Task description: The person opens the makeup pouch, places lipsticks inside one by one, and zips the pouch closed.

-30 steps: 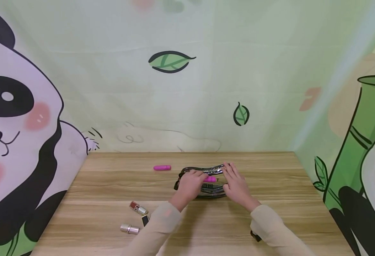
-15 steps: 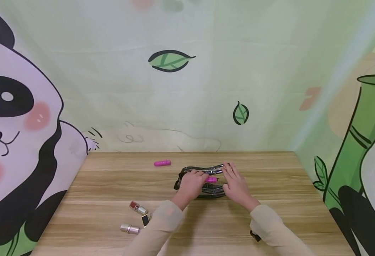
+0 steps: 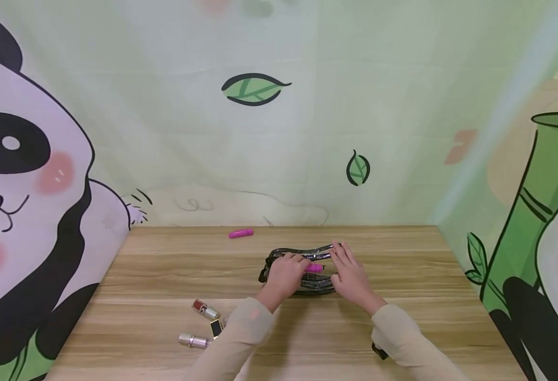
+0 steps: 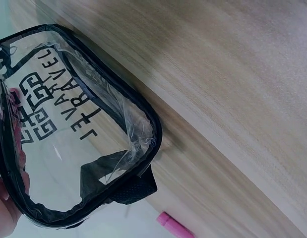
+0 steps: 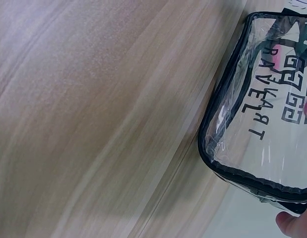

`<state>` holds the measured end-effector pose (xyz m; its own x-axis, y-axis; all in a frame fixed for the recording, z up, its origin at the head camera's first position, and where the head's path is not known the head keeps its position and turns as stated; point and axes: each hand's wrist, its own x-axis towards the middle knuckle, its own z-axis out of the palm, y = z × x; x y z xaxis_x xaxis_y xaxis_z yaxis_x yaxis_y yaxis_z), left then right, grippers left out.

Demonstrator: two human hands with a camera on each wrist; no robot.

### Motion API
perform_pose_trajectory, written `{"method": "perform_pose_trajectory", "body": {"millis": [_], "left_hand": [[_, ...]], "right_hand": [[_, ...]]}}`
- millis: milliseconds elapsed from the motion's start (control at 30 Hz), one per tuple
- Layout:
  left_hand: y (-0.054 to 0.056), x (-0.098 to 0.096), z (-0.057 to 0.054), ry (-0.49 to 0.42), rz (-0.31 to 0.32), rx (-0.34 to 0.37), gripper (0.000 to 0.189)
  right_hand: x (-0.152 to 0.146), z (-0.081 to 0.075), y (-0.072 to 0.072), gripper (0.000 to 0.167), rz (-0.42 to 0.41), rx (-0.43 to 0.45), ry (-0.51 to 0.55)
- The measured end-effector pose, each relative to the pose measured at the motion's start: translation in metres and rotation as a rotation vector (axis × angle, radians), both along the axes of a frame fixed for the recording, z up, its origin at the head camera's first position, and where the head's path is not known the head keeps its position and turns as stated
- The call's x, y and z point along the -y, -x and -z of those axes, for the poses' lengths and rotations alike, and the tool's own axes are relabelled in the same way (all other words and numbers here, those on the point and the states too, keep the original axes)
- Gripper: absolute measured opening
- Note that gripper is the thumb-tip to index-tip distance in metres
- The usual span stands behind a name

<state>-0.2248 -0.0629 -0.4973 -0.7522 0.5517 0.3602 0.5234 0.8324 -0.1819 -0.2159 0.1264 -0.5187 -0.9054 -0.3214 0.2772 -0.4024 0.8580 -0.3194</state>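
Note:
A clear plastic travel pouch (image 3: 314, 287) with black edging and printed letters lies near the table's middle. My left hand (image 3: 285, 272) grips its left part with curled fingers, which show through the plastic in the left wrist view. Just right of these fingertips a pink tube (image 3: 313, 268) shows between the rims; whether the fingers touch it cannot be told. My right hand (image 3: 352, 272) rests on the pouch's right end, its fingers fairly straight along the far rim. In the right wrist view its thumb (image 5: 292, 223) sits beside the black edge.
A second pink tube (image 3: 241, 233) lies near the table's back edge. At the front left are a red-and-silver lipstick (image 3: 206, 309), a silver lipstick tube (image 3: 193, 340) and a small black, gold-edged item (image 3: 217, 328), partly hidden by the left sleeve. A printed panda cloth (image 3: 279, 159) hangs behind the table.
The loose pink tube on the table has rolled away toward the back edge and turned slightly. Both hands and the pouch have stayed almost still.

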Motion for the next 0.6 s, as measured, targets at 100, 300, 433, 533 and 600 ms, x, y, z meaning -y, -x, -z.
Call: {"method": "perform_pose_trajectory", "body": {"millis": [100, 300, 433, 533, 600], "left_hand": [[-0.0003, -0.0003, -0.0001, 0.003, -0.002, -0.003, 0.011], [-0.0009, -0.0007, -0.0013, 0.027, -0.018, 0.063, 0.016], [-0.0011, -0.001, -0.0004, 0.035, -0.024, 0.072, 0.017], [-0.0009, -0.0007, 0.001, 0.025, -0.022, 0.053, 0.015], [-0.0009, -0.0003, 0.0016, 0.018, -0.019, 0.041, 0.014]], "right_hand": [[-0.0001, -0.0005, -0.0002, 0.056, -0.001, -0.001, 0.01], [0.0004, -0.0008, -0.0005, 0.056, 0.005, 0.004, 0.008], [0.0006, -0.0006, -0.0003, 0.057, 0.009, 0.016, 0.001], [0.0008, -0.001, -0.0004, 0.057, 0.01, 0.015, 0.0], [0.0011, -0.001, -0.0006, 0.057, 0.01, 0.012, -0.001]]}}
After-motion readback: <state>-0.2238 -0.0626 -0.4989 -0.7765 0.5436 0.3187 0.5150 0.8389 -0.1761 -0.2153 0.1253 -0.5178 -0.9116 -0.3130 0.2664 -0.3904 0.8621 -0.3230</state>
